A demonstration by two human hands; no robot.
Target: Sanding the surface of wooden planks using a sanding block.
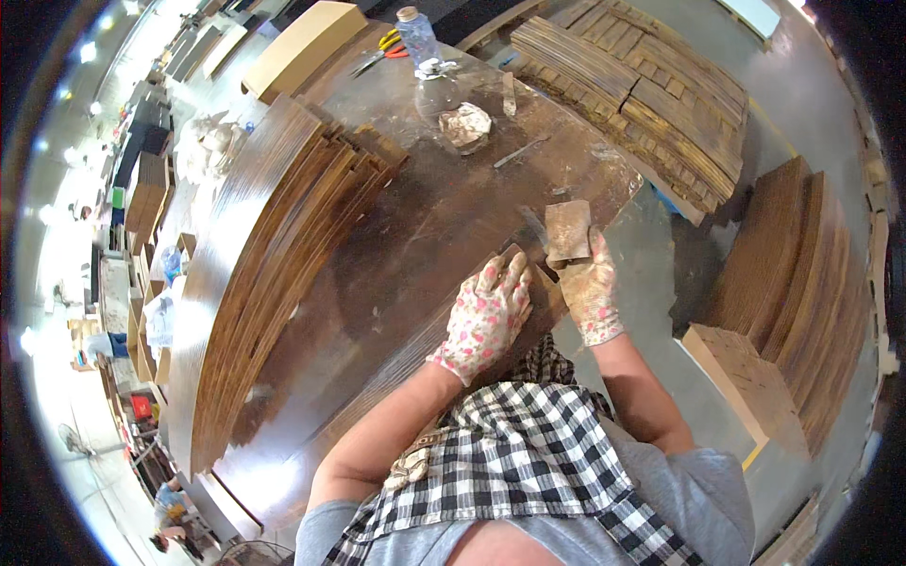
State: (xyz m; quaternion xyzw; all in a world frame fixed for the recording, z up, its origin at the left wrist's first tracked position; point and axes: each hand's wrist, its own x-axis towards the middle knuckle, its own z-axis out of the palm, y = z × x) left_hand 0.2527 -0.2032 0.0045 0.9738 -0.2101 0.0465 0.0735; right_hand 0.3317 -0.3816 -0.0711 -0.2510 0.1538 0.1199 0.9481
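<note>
Both my hands wear white gloves with a pink and red pattern; the right glove is stained brown. My left hand [486, 319] lies flat, fingers stretched out, on a dark brown wooden board [406, 363] along the near edge of the table. Just right of the board's end, my right hand [592, 291] grips a worn, brown square of sandpaper [568, 231] between thumb and fingers. A tall stack of dark boards [274, 274] stands on the table to my left.
On the dark, stained worktable [415, 226] lie a crumpled cloth [464, 125], a thin tool [521, 152], pliers [389, 47] and a clear bottle [417, 36]. A stack of slatted wooden panels [642, 90] is beyond the right edge; more boards [774, 264] stand at the far right.
</note>
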